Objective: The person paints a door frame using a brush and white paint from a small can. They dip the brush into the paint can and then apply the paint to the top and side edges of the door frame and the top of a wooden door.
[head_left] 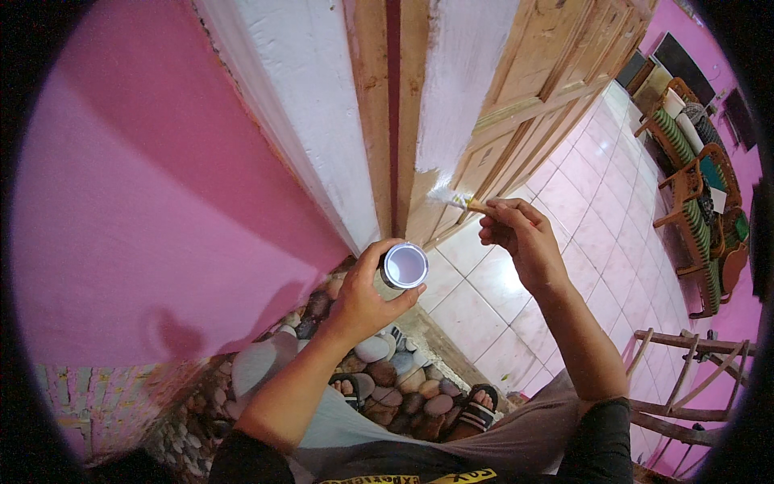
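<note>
My left hand (363,294) grips a small round can of white paint (403,265), its open top facing up at me. My right hand (520,234) holds a thin paintbrush (458,201) by its wooden handle. The white-loaded bristles touch the lower edge of a wooden door (516,89). The door's near panel (463,81) is coated white down to about the brush; the rest is bare wood. A white-painted door frame (310,105) stands left of it, next to a pink wall (153,210).
Pale square floor tiles (580,218) spread to the right. Rounded pebbles (395,379) cover the ground under my sandalled feet (476,415). Wooden chairs with cushions (693,185) line the far right, and a bare wooden frame (693,379) lies at lower right.
</note>
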Available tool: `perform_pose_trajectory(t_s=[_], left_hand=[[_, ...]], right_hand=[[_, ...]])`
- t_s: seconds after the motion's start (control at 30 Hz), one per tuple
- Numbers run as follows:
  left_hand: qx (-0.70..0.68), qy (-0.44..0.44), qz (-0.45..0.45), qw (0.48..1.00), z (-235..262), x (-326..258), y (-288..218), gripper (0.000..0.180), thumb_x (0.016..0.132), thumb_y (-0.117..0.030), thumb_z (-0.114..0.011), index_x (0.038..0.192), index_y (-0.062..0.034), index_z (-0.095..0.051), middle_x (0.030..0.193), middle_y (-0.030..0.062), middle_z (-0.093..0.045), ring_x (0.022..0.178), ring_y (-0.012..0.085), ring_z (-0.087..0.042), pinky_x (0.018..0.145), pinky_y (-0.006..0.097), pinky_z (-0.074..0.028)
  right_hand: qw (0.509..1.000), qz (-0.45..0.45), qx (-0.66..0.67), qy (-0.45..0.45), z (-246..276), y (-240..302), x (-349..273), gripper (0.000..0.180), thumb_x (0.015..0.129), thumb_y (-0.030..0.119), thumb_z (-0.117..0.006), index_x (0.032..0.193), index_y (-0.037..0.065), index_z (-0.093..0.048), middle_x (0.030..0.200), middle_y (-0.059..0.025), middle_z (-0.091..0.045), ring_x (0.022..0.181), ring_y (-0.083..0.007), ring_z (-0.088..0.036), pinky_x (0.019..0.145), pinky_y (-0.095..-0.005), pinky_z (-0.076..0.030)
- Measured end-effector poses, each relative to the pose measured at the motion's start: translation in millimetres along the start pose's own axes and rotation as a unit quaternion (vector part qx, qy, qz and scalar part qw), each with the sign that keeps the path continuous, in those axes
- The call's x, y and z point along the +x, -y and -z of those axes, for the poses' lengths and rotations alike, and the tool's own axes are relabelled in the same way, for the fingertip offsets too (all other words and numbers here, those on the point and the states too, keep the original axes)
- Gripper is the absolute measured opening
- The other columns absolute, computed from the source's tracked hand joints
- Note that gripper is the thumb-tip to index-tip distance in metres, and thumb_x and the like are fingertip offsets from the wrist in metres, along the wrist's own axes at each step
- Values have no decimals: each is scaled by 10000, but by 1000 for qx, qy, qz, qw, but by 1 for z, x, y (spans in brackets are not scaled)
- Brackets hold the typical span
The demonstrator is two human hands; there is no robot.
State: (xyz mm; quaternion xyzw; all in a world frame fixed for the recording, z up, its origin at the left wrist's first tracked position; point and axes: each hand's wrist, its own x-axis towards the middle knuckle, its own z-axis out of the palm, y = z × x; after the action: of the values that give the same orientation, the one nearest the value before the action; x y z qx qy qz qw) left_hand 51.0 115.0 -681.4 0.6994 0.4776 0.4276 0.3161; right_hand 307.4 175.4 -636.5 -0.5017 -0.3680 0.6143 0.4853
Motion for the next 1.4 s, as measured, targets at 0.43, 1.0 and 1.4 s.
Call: perform_pose_trajectory(t_s=[0.43, 1.0, 1.4], left_hand=[[-32, 20, 26, 999, 4, -5, -5, 639, 781, -149, -866, 1315, -29, -536, 1224, 148, -661, 1159, 261, -645, 1001, 387, -508], [-31, 32, 31, 999, 4, -6, -5, 669, 764, -113, -878, 1331, -28, -533, 1254, 135, -657, 1177, 221, -630, 1018, 374, -500], [-42, 18, 26, 999, 7, -11, 0, 636, 778, -170, -873, 1305, -30, -544, 1204, 165, -668, 1146, 294, -658, 974, 398, -520]], right_hand=[[994, 78, -64, -49, -3, 1, -12, 199, 1006, 121, -554, 1078, -50, -626, 871, -131, -681, 704, -176, -653, 644, -299, -543], [994, 71, -58, -64, -8, -8, -11, 196, 1014, 131, -548, 1063, -40, -629, 856, -108, -670, 716, -151, -631, 645, -281, -525], [983, 182, 7, -31, -28, 18, -34, 254, 1035, 174, -565, 1129, -55, -619, 920, -131, -678, 766, -163, -638, 728, -309, -533]])
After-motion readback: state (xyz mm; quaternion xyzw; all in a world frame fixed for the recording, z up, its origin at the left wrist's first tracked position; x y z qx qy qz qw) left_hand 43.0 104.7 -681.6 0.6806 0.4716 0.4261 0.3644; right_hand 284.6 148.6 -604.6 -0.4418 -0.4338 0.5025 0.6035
